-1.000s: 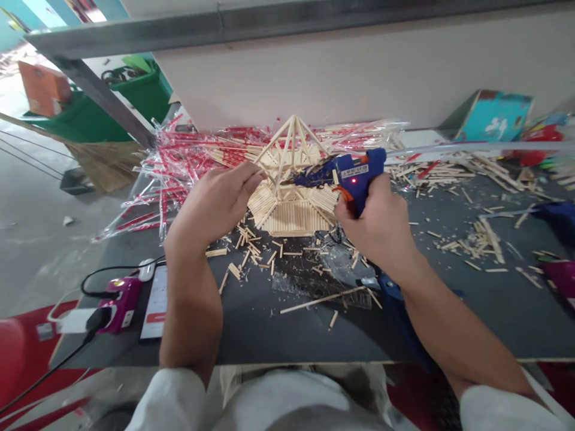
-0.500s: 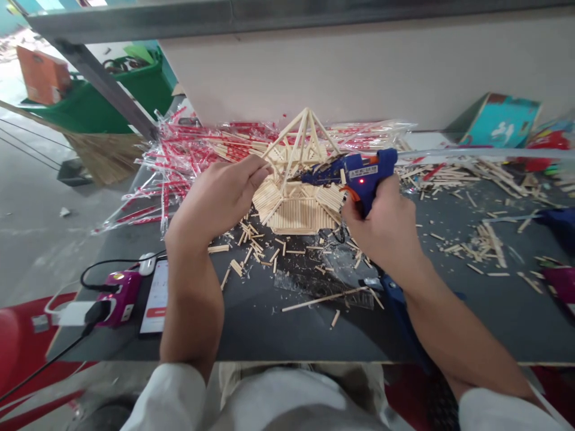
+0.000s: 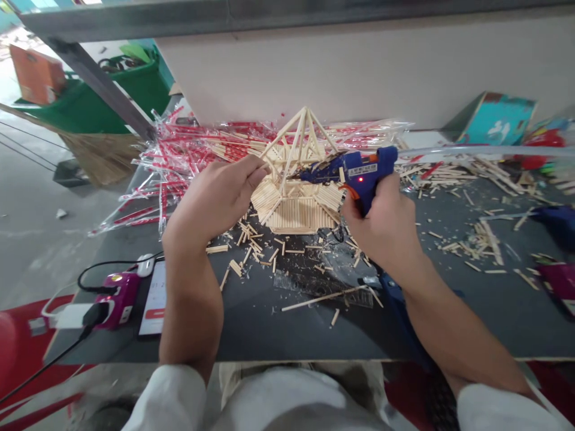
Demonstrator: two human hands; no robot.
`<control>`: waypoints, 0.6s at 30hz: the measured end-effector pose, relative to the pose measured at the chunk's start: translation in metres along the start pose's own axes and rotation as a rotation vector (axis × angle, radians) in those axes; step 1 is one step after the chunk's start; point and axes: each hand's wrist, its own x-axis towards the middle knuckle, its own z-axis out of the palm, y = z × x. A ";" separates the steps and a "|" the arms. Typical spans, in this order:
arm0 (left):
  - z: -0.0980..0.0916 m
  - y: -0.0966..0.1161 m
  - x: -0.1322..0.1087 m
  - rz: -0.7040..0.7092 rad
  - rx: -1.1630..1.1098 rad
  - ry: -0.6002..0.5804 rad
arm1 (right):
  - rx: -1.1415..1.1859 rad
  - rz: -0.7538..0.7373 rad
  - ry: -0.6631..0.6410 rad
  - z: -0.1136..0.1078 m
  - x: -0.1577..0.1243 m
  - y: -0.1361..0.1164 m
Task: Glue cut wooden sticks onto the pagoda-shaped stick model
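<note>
A tent-shaped model of pale wooden sticks (image 3: 291, 215) stands on the dark tabletop, with a flat many-sided base and a pointed frame of struts. My right hand (image 3: 381, 221) grips a blue hot glue gun (image 3: 357, 176), its red light on and its nozzle at the model's struts. My left hand (image 3: 220, 197) reaches in from the other side, fingertips on a strut near the model's left edge. Its thumb is hidden.
Loose sticks (image 3: 483, 245) litter the dark table (image 3: 269, 338). Plastic-wrapped red-and-white bundles (image 3: 193, 158) lie behind the model. A phone (image 3: 155, 299), a pink charging device (image 3: 119, 299) and a clear ruler (image 3: 323, 287) sit near my arms. A pale wall (image 3: 359, 66) rises behind.
The whole scene has shifted slightly in view as my head moved. Both hands and the glue gun stay at the model, with no visible change of grip.
</note>
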 end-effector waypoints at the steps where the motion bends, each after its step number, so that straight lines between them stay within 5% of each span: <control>1: 0.000 0.000 0.000 0.001 -0.002 -0.001 | 0.005 0.011 -0.003 -0.001 0.000 -0.001; 9: -0.002 -0.004 -0.001 -0.006 -0.040 0.010 | 0.048 0.064 0.120 -0.018 -0.003 0.007; 18: -0.004 -0.006 -0.002 0.047 -0.113 0.018 | -0.128 0.218 0.334 -0.021 -0.038 0.010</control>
